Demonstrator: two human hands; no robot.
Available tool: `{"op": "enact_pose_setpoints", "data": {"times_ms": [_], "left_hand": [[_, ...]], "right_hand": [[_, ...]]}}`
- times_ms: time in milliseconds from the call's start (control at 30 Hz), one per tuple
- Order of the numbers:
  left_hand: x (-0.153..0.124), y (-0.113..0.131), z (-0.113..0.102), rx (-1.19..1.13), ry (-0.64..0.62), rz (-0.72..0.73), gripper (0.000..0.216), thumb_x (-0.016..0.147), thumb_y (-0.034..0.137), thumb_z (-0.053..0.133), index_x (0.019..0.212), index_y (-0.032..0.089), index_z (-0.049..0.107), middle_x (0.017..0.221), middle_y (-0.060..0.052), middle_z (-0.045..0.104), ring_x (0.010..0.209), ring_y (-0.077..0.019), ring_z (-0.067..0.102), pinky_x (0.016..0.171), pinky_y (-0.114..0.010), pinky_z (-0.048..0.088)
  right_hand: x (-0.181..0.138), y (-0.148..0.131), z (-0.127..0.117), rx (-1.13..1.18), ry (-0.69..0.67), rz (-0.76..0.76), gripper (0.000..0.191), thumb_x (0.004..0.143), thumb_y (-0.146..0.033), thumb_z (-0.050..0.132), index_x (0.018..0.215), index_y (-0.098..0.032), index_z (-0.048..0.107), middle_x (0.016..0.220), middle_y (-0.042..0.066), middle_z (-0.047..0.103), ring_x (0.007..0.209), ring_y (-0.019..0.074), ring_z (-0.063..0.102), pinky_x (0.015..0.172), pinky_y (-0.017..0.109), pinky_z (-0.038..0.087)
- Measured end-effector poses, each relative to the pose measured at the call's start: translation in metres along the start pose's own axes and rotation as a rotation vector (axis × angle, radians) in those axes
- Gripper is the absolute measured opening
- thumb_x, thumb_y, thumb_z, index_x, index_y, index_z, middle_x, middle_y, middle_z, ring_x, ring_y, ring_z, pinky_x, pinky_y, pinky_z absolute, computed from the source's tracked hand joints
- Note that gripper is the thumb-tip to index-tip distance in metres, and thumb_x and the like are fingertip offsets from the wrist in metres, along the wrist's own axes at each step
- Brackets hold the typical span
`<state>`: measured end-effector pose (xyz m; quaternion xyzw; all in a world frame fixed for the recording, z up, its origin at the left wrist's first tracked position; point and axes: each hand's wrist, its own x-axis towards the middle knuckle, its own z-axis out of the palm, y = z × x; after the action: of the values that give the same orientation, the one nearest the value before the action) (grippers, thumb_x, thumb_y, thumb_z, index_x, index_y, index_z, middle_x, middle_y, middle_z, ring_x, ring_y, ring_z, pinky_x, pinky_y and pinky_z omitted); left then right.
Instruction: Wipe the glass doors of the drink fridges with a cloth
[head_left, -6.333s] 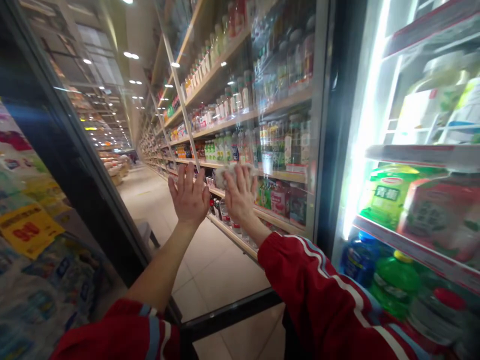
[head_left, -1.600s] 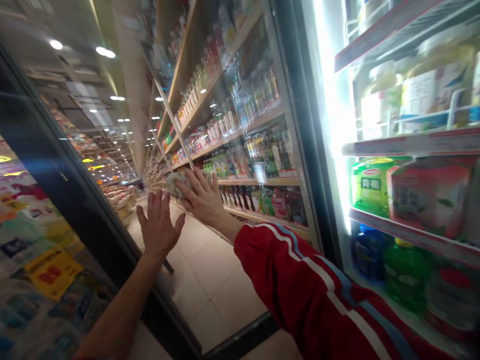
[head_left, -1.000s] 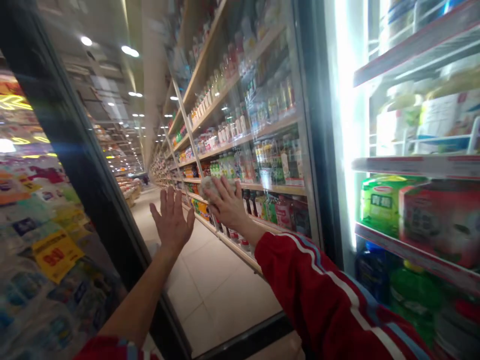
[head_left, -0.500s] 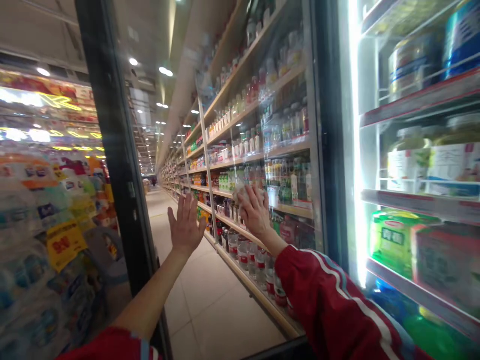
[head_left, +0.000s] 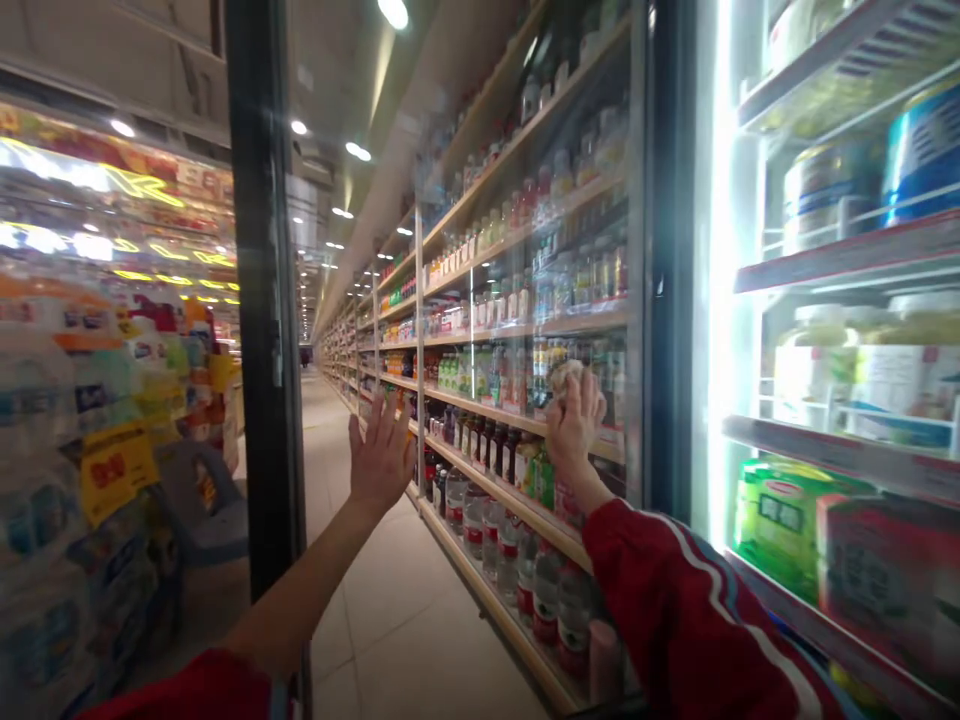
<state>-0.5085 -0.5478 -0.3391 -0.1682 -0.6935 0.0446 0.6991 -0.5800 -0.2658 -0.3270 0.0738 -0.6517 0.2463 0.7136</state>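
Note:
My left hand (head_left: 382, 455) lies flat and open against the glass of an open fridge door (head_left: 480, 250), fingers spread and pointing up. My right hand (head_left: 574, 425) presses a crumpled whitish cloth (head_left: 561, 375) onto the same glass, near the door's right edge. Its fingers curl over the wad. Both arms wear red sleeves with white stripes. The door's dark frame (head_left: 262, 300) runs upright at the left.
The lit fridge interior (head_left: 847, 400) at the right holds shelves of green and red packs and tins. Through the glass I see a long aisle with wooden shelves of bottles (head_left: 510, 300). Stacked packaged goods with a yellow tag (head_left: 112, 465) stand at the left.
My right hand has slid the cloth to the right across the glass, toward the door's edge. The left hand stays flat on the pane. My view has swung so the door frame stands upright.

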Motion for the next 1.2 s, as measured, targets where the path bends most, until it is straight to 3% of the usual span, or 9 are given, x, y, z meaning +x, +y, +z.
{"op": "enact_pose_setpoints", "data": {"times_ms": [100, 200, 367, 500, 633, 733, 900, 1000, 1200], "left_hand": [[0.013, 0.024, 0.003, -0.020, -0.025, 0.105, 0.050, 0.086, 0.021, 0.047, 0.135, 0.022, 0.039, 0.140, -0.011, 0.040, 0.136, -0.0218, 0.026, 0.114, -0.047, 0.008], [0.031, 0.050, 0.012, -0.027, -0.034, 0.122, 0.045, 0.086, 0.024, 0.047, 0.131, 0.019, 0.045, 0.139, -0.012, 0.042, 0.135, -0.0230, 0.029, 0.114, -0.046, 0.006], [0.048, 0.070, 0.026, -0.032, -0.073, 0.095, 0.044, 0.086, 0.026, 0.046, 0.129, 0.018, 0.047, 0.139, -0.012, 0.042, 0.134, -0.0242, 0.031, 0.114, -0.046, 0.007], [0.048, 0.072, 0.028, -0.018, -0.073, 0.087, 0.044, 0.085, 0.025, 0.046, 0.128, 0.018, 0.048, 0.137, -0.012, 0.045, 0.134, -0.0251, 0.032, 0.113, -0.047, 0.008], [0.056, 0.070, 0.028, -0.014, -0.069, 0.098, 0.042, 0.084, 0.026, 0.047, 0.125, 0.017, 0.050, 0.138, -0.013, 0.044, 0.134, -0.0250, 0.031, 0.113, -0.047, 0.006], [0.070, 0.067, 0.032, 0.007, -0.049, 0.093, 0.043, 0.084, 0.029, 0.047, 0.125, 0.018, 0.050, 0.140, -0.013, 0.042, 0.135, -0.0249, 0.029, 0.113, -0.048, 0.004], [0.092, 0.062, 0.039, 0.012, -0.036, 0.087, 0.045, 0.085, 0.033, 0.046, 0.128, 0.017, 0.048, 0.142, -0.012, 0.039, 0.135, -0.0257, 0.029, 0.113, -0.048, 0.004], [0.097, 0.058, 0.040, 0.020, -0.029, 0.093, 0.045, 0.086, 0.035, 0.045, 0.129, 0.019, 0.047, 0.142, -0.011, 0.038, 0.135, -0.0249, 0.029, 0.113, -0.048, 0.003], [0.100, 0.047, 0.037, 0.054, -0.008, 0.109, 0.044, 0.087, 0.036, 0.044, 0.128, 0.020, 0.046, 0.142, -0.010, 0.039, 0.135, -0.0227, 0.030, 0.114, -0.047, 0.004]], "right_hand": [[-0.011, -0.028, 0.004, 0.024, -0.052, -0.183, 0.050, 0.088, -0.028, 0.038, 0.138, -0.022, 0.034, 0.144, 0.015, 0.033, 0.138, 0.0271, 0.019, 0.107, 0.057, 0.020], [-0.012, -0.035, 0.004, 0.031, -0.102, -0.302, 0.049, 0.088, -0.028, 0.041, 0.136, -0.022, 0.037, 0.143, 0.014, 0.034, 0.138, 0.0268, 0.020, 0.107, 0.055, 0.021], [0.010, 0.007, -0.001, 0.003, -0.026, -0.112, 0.046, 0.088, -0.026, 0.036, 0.134, -0.019, 0.041, 0.141, 0.016, 0.037, 0.136, 0.0267, 0.025, 0.105, 0.057, 0.024], [0.042, 0.050, -0.007, -0.023, 0.068, 0.163, 0.050, 0.087, -0.029, 0.033, 0.134, -0.016, 0.040, 0.140, 0.018, 0.037, 0.133, 0.0290, 0.030, 0.102, 0.061, 0.026], [0.073, 0.061, -0.005, -0.014, 0.131, 0.333, 0.052, 0.086, -0.026, 0.032, 0.135, -0.011, 0.039, 0.141, 0.020, 0.036, 0.132, 0.0297, 0.030, 0.103, 0.060, 0.025], [0.083, 0.043, 0.004, -0.005, 0.081, 0.276, 0.051, 0.087, -0.026, 0.030, 0.136, -0.012, 0.037, 0.143, 0.018, 0.033, 0.134, 0.0283, 0.026, 0.106, 0.058, 0.022], [0.075, -0.004, 0.013, -0.003, -0.083, -0.083, 0.048, 0.089, -0.025, 0.032, 0.135, -0.017, 0.039, 0.145, 0.012, 0.032, 0.138, 0.0232, 0.019, 0.109, 0.052, 0.019], [0.072, -0.007, 0.011, 0.009, -0.126, -0.198, 0.046, 0.088, -0.024, 0.032, 0.133, -0.020, 0.042, 0.145, 0.009, 0.034, 0.138, 0.0215, 0.021, 0.111, 0.050, 0.017], [0.095, 0.030, 0.009, 0.016, 0.032, 0.166, 0.051, 0.087, -0.026, 0.030, 0.137, -0.016, 0.035, 0.144, 0.015, 0.033, 0.136, 0.0273, 0.025, 0.105, 0.058, 0.021]]}}
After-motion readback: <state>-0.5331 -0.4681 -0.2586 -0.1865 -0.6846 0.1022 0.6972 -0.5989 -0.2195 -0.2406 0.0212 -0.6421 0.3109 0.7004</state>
